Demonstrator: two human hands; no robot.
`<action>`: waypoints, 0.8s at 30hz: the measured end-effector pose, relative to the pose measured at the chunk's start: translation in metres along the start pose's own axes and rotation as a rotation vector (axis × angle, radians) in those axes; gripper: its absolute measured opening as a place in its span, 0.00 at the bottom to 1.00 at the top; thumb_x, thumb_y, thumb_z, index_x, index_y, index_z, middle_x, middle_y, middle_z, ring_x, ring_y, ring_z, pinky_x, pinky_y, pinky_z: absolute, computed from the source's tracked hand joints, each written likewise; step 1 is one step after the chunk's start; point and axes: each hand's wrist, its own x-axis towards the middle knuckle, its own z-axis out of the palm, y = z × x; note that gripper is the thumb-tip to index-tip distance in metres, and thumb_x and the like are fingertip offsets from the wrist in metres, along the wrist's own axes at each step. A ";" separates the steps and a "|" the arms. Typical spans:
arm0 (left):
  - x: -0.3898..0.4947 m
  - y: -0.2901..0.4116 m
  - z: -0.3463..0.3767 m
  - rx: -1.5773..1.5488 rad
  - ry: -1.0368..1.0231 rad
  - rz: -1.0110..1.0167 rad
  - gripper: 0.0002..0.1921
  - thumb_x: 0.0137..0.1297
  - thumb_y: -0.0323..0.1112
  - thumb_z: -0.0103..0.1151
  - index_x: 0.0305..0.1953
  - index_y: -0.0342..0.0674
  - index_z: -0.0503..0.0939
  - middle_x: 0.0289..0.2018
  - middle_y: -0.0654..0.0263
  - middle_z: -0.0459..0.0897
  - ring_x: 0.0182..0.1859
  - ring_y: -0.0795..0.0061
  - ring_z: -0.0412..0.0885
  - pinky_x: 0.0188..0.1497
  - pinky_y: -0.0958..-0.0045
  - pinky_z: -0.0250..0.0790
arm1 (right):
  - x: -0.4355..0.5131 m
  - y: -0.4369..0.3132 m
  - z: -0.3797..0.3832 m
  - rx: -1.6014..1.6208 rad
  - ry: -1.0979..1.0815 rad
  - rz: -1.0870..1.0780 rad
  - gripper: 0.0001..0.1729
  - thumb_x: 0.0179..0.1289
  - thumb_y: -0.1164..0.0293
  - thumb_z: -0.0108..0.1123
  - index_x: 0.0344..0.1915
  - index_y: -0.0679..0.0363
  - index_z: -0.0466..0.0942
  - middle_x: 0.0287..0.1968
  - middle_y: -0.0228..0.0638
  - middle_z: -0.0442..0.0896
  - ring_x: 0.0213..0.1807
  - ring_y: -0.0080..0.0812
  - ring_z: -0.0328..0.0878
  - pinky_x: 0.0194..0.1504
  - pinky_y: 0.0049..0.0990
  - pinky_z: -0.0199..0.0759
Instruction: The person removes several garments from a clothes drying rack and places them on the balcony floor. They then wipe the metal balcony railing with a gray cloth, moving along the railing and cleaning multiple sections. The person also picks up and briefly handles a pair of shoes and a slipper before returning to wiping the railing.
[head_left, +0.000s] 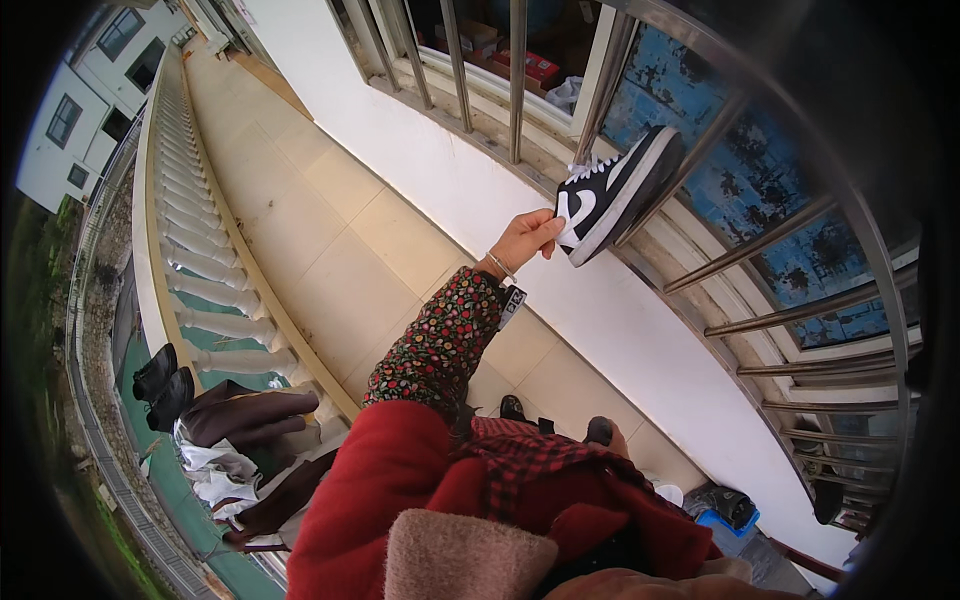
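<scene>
A black-and-white low-top sneaker (611, 195) with white laces is pinched at its heel by my left hand (527, 234). Its toe points up and away, and the sole faces right toward the metal window bars (675, 180). Whether the shoe rests on the bars or only overlaps them, I cannot tell. My right hand (619, 442) is low beside my body, mostly hidden by the checked cloth (540, 457). Its fingers are around a dark rounded object (598, 430), whose kind is unclear.
A white wall (480, 180) runs below the barred window. Along the left goes a balustrade (225, 277) beside the tiled walkway (337, 225). Black shoes (169, 390) and draped clothes (240, 420) lie on its rail. At lower right are a blue container (739, 525) and a white vessel (669, 493).
</scene>
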 end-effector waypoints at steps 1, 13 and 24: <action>-0.016 -0.002 -0.008 0.001 -0.012 -0.030 0.14 0.75 0.42 0.50 0.34 0.40 0.78 0.23 0.72 0.76 0.25 0.84 0.72 0.32 0.81 0.65 | 0.006 -0.002 -0.002 0.027 -0.009 -0.005 0.41 0.45 0.69 0.69 0.62 0.64 0.66 0.51 0.50 0.81 0.54 0.46 0.79 0.55 0.38 0.74; -0.309 0.088 -0.188 0.324 0.874 -0.072 0.12 0.71 0.40 0.57 0.40 0.36 0.81 0.29 0.74 0.77 0.30 0.86 0.73 0.35 0.81 0.67 | 0.163 -0.043 0.046 -0.317 -0.427 -0.072 0.46 0.42 0.69 0.69 0.65 0.66 0.63 0.54 0.52 0.78 0.57 0.49 0.76 0.59 0.40 0.70; -0.607 0.202 -0.491 1.397 1.998 -0.345 0.15 0.60 0.45 0.59 0.40 0.41 0.84 0.37 0.54 0.83 0.42 0.51 0.81 0.45 0.58 0.72 | 0.241 -0.253 0.216 -0.307 -0.422 -0.323 0.42 0.47 0.75 0.61 0.65 0.69 0.61 0.54 0.50 0.76 0.57 0.45 0.75 0.61 0.36 0.68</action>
